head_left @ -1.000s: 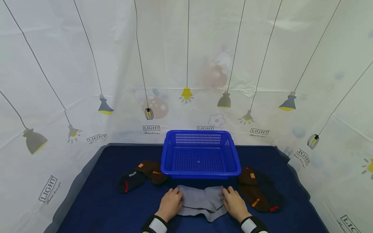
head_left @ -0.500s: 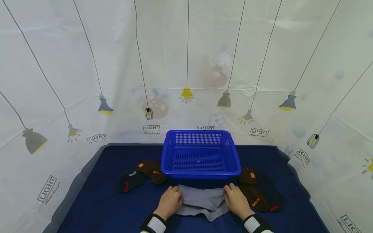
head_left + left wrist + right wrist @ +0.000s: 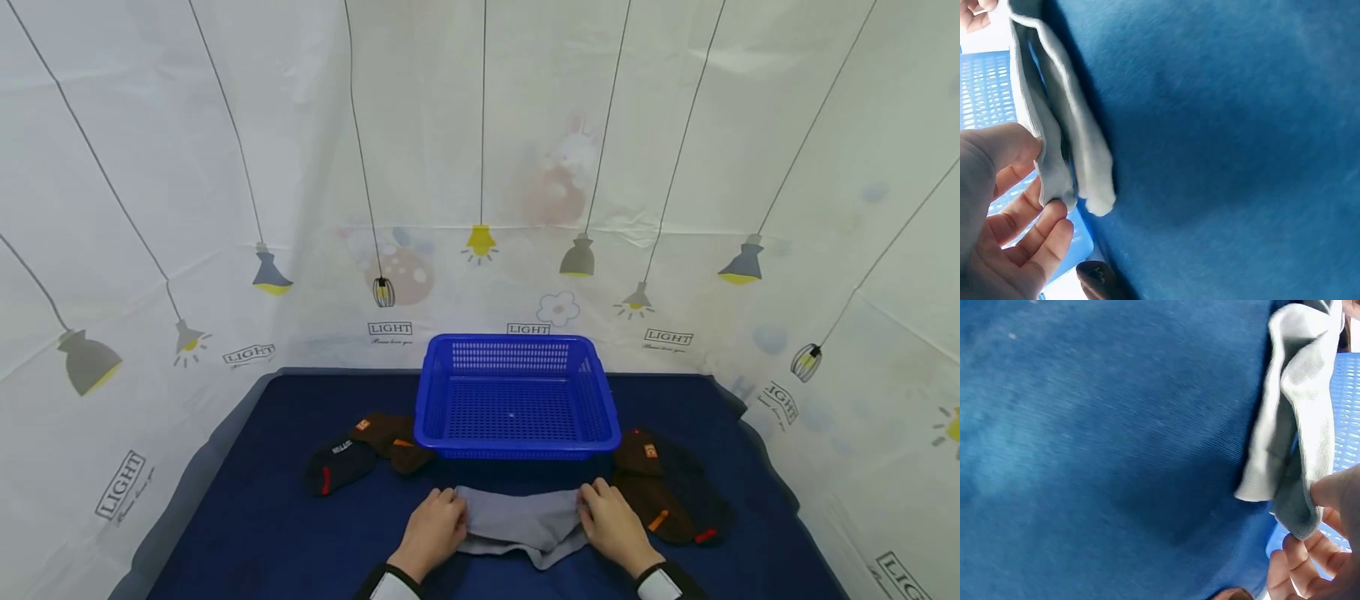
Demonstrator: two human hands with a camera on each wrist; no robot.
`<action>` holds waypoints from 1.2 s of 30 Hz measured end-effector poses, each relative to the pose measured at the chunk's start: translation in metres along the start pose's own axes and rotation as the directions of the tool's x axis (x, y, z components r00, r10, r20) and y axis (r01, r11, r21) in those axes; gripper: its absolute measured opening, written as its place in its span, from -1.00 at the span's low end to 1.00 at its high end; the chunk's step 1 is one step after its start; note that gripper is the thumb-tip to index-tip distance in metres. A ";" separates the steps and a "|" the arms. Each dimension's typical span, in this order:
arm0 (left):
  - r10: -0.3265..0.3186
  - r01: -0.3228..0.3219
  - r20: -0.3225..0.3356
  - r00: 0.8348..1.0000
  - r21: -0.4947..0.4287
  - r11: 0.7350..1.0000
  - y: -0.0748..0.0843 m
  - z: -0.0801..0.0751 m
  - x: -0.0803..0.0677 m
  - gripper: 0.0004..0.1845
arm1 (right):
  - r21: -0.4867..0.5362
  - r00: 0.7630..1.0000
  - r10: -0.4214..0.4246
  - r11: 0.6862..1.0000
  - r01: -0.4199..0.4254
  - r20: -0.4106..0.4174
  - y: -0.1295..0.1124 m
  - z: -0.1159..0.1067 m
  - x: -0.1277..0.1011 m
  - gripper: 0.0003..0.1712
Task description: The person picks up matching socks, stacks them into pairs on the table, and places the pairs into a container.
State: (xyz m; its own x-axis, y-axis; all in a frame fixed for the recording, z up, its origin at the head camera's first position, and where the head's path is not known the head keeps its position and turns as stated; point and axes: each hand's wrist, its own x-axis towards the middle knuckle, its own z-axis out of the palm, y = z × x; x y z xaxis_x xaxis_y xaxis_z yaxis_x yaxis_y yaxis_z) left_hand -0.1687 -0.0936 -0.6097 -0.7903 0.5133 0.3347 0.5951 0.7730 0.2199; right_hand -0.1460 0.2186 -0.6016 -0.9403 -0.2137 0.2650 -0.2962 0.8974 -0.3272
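Observation:
Between the two hands a grey sock [image 3: 517, 512] is stretched sideways, its far edge raised. A second grey layer [image 3: 513, 546] shows below and nearer, dipping at its front edge. My left hand [image 3: 433, 529] pinches the raised sock's left end; in the left wrist view the thumb lies over it and the fingertips touch its underside. At the other end my right hand [image 3: 617, 521] pinches the fabric between thumb and fingers. The right wrist view shows the lower grey layer [image 3: 1266, 450] lying on the blue cloth, with a gap beneath the raised one.
A blue perforated basket [image 3: 517, 455] stands just beyond the hands. Left of it lie a brown sock [image 3: 378, 432] and a black sock [image 3: 345, 467]. Right of it, brown socks [image 3: 652, 492] overlap black ones [image 3: 693, 492]. A printed white sheet [image 3: 480, 150] encloses the dark-blue table cloth [image 3: 262, 517].
The raised edge of the grey sock has come slightly toward me and looks straighter. Both hands have shifted a little outward and closer to me. Basket and other socks stay put.

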 end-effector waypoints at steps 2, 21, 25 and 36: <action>-0.007 0.007 0.029 1.000 -0.006 1.000 0.000 0.002 -0.001 -0.72 | 0.002 1.000 -0.004 1.000 0.004 0.015 0.001 0.002 -0.002 -0.71; -0.097 0.101 0.114 0.989 -0.037 0.994 0.002 0.002 -0.006 -0.76 | -0.003 0.997 0.016 1.000 -0.016 0.080 0.004 0.013 -0.010 -0.62; -0.093 0.096 0.101 0.991 -0.026 0.995 0.001 0.002 -0.007 -0.77 | 0.000 0.996 0.025 1.000 -0.025 0.089 0.004 0.013 -0.010 -0.63; -0.088 0.090 0.099 0.991 -0.022 0.996 0.002 0.000 -0.007 -0.73 | -0.014 0.997 0.052 0.999 -0.051 0.063 0.000 0.010 -0.006 -0.79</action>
State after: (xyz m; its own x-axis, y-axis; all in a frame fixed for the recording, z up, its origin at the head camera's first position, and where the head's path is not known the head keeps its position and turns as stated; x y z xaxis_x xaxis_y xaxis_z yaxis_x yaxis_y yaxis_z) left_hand -0.1624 -0.0953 -0.6117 -0.8500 0.4777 0.2220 0.5243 0.8079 0.2691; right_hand -0.1418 0.2157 -0.6124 -0.9631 -0.1907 0.1897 -0.2452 0.9124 -0.3278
